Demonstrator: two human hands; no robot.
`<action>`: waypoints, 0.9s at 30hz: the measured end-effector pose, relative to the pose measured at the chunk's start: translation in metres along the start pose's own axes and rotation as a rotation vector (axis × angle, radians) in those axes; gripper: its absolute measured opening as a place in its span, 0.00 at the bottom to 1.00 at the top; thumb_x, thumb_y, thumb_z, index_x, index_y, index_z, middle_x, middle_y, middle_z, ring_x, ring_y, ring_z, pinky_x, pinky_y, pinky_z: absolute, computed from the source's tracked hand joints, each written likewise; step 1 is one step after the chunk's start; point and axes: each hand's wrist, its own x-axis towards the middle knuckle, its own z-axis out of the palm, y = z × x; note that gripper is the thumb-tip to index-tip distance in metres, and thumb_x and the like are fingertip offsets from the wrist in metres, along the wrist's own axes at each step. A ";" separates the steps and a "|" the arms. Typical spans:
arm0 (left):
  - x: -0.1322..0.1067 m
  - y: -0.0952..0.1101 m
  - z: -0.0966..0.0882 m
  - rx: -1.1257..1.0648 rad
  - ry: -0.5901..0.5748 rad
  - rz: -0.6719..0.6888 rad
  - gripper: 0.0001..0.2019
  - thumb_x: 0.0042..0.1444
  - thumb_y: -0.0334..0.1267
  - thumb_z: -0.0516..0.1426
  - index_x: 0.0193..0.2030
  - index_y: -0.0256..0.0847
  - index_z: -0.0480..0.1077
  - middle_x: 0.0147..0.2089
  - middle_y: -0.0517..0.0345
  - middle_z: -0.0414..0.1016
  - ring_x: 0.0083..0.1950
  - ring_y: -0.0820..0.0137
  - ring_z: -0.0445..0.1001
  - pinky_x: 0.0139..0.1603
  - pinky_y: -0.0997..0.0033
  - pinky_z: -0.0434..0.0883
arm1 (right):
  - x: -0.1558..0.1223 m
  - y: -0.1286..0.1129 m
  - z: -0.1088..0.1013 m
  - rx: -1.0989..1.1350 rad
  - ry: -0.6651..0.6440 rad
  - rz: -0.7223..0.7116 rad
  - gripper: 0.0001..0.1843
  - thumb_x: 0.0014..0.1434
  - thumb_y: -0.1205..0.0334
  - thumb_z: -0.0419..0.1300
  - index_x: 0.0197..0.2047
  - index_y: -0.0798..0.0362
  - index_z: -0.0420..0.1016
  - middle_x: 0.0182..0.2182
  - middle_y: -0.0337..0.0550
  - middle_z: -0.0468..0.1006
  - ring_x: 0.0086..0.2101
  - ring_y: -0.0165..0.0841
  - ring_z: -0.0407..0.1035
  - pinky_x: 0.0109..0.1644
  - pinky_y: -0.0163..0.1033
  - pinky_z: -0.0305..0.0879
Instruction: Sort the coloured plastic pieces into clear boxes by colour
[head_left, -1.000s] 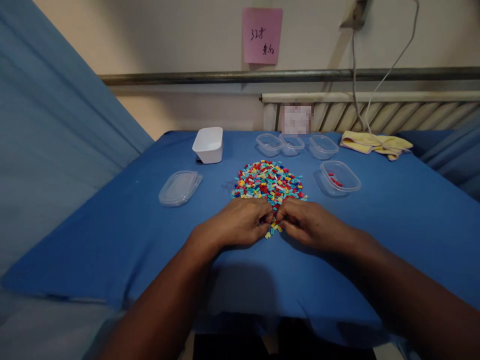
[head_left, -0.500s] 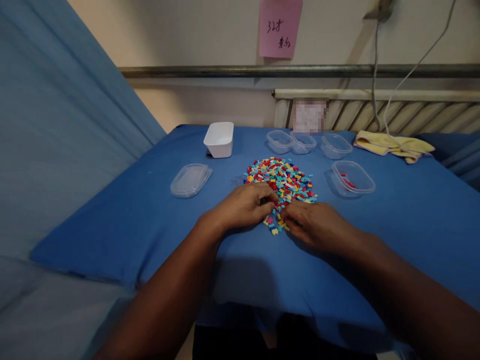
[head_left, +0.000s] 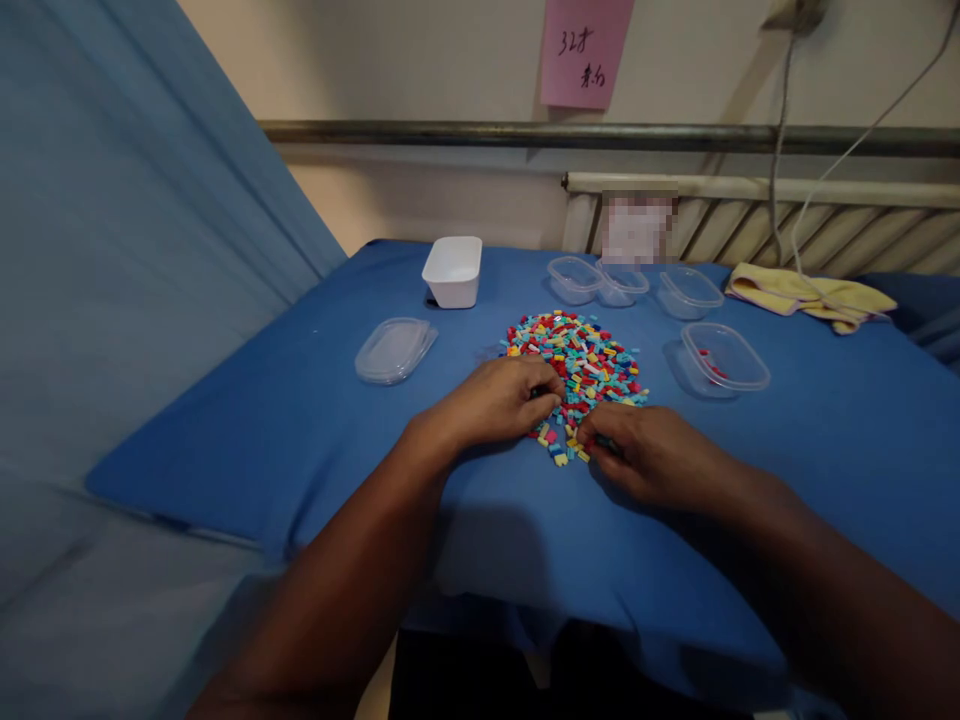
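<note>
A heap of small toy building bricks (head_left: 592, 365), in red, blue, teal, yellow and white, lies on the blue cloth. My left hand (head_left: 510, 398) rests at the near left edge of the heap, its fingers curled and the thumb close to the index finger. Across from it, my right hand (head_left: 645, 450) has its fingertips pinched together at the heap's near right edge. What either hand holds is too small or hidden to make out. Several loose bricks (head_left: 561, 459) lie on the cloth between and just below the hands. A clear tub (head_left: 742, 372) right of the heap contains some red bricks.
Three more clear tubs (head_left: 574, 285) stand behind the heap. To the left are a white box (head_left: 455, 290) and stacked clear lids (head_left: 390, 352). A yellow cloth (head_left: 795, 292) lies at the back right under a hanging cable (head_left: 847, 135). A blue curtain (head_left: 150, 200) hangs on the left.
The camera view has turned slightly left, so the scene sits farther right. Both hands stay at the heap's near edge, with their fingertips a little farther apart.
</note>
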 end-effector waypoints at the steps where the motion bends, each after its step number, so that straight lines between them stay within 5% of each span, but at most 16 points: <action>1: 0.000 0.000 -0.001 0.000 -0.003 -0.007 0.09 0.69 0.36 0.58 0.45 0.40 0.81 0.43 0.56 0.82 0.42 0.68 0.77 0.45 0.68 0.69 | 0.000 -0.001 -0.001 0.013 -0.007 0.003 0.11 0.66 0.71 0.59 0.48 0.50 0.78 0.43 0.45 0.84 0.39 0.37 0.76 0.43 0.40 0.63; 6: -0.005 -0.004 -0.012 -0.085 -0.060 -0.091 0.09 0.67 0.38 0.59 0.42 0.39 0.81 0.36 0.59 0.80 0.36 0.70 0.73 0.38 0.70 0.66 | 0.000 -0.003 -0.001 0.061 -0.023 0.011 0.11 0.64 0.72 0.59 0.46 0.51 0.79 0.42 0.45 0.84 0.39 0.38 0.77 0.43 0.40 0.64; 14: -0.019 0.003 -0.022 -0.095 -0.338 -0.199 0.10 0.59 0.33 0.59 0.41 0.41 0.83 0.34 0.60 0.82 0.31 0.71 0.73 0.32 0.72 0.63 | 0.001 0.002 -0.006 0.235 0.135 0.039 0.08 0.62 0.69 0.61 0.43 0.50 0.78 0.35 0.40 0.81 0.32 0.32 0.72 0.38 0.38 0.63; 22: -0.019 0.019 -0.014 0.215 -0.263 -0.136 0.11 0.61 0.32 0.60 0.44 0.48 0.84 0.44 0.58 0.87 0.39 0.65 0.79 0.38 0.67 0.65 | 0.008 0.006 0.003 0.787 0.309 0.276 0.10 0.60 0.58 0.69 0.44 0.49 0.80 0.31 0.39 0.80 0.30 0.32 0.71 0.33 0.38 0.67; 27: -0.018 0.023 -0.011 0.273 -0.242 -0.105 0.07 0.64 0.34 0.61 0.43 0.46 0.83 0.43 0.56 0.86 0.38 0.64 0.78 0.37 0.65 0.64 | 0.014 0.006 0.005 0.931 0.340 0.338 0.12 0.55 0.55 0.74 0.41 0.50 0.84 0.29 0.38 0.79 0.28 0.31 0.70 0.32 0.38 0.67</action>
